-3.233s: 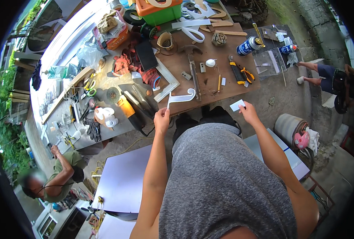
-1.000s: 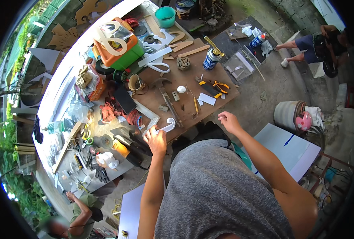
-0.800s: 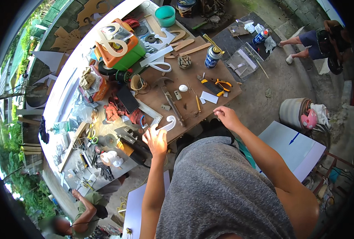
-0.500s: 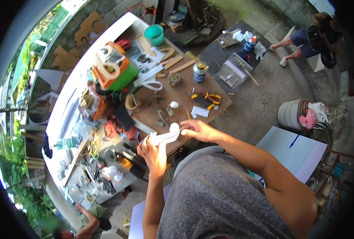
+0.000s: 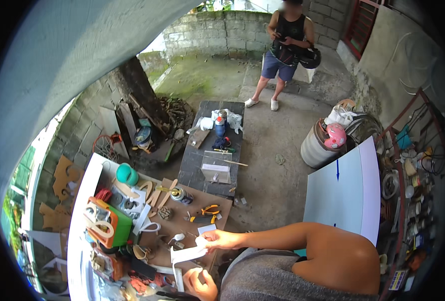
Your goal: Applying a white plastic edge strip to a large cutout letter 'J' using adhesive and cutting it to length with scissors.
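Viewpoint has swung up and outward since half a second ago; yard now fills the upper half, and the co-worker in green seen at lower left is out of frame.

White hooked piece (image 5: 189,254): above the near edge of the brown table (image 5: 183,228), curled end toward the right. Half a second ago the left hand had it and the right was only reaching toward the curl. Now the right hand (image 5: 216,240) pinches the curled end. Left hand (image 5: 205,288) lower down, fingers loosely bent, seemingly let go; whether it touches the piece, cannot tell.

White card (image 5: 207,229) lies on the table just beyond the right hand; a similar one was in that hand about three seconds ago. Beyond it, yellow-handled pliers (image 5: 211,209) and a spray can (image 5: 181,195). Orange-and-green toolbox (image 5: 123,227) at the left side, teal bowl (image 5: 127,174) past it; both sit lower in view than before.

Standing person (image 5: 288,55), earlier at the right rim, now upright at top centre, beyond the dark low table (image 5: 190,168).
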The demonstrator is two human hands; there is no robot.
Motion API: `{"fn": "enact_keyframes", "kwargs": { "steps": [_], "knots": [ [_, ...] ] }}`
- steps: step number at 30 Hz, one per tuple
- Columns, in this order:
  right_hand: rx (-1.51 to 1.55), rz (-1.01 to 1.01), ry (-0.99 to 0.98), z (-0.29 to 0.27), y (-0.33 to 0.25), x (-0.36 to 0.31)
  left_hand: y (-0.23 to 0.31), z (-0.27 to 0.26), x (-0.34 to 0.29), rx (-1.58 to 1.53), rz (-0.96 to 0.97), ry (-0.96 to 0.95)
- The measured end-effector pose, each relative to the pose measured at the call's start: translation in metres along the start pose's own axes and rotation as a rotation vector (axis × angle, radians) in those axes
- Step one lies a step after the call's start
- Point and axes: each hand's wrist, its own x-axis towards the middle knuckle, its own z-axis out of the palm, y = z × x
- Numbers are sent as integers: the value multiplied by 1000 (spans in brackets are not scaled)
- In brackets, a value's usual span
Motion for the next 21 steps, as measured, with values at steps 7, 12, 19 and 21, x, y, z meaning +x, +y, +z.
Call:
{"fn": "enact_keyframes", "kwargs": {
  "steps": [7, 12, 19, 21],
  "knots": [
    [122, -173, 31, 31, -14, -24, -42, 11, -17, -438, -729, -380],
    [171, -178, 135, 66, -3, -36, -71, 33, -8, -692, -399, -103],
    [-146, -153, 121, 60, 31, -41, -60, 22, 4, -884, -388, -183],
    [-345, -86, 134, 60, 33, -47, -68, 21, 1, -883, -390, -202]
  ]
}}
